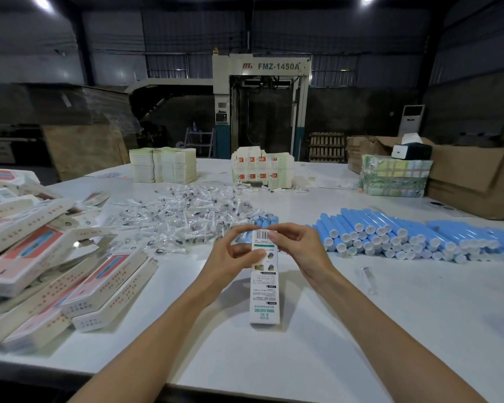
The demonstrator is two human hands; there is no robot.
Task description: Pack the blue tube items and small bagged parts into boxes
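White table (361,330); slim white printed box (264,289)

Of the person only the two arms show, and both are bare along all the length in view. The left forearm (157,330) and the right forearm (390,327) are slim and smooth, drawn broad by the wide lens at the lower edge and narrowing to fine wrists. The left hand (233,257) and the right hand (300,251) are bare too, with long, slender fingers and knuckles that stand out lightly.
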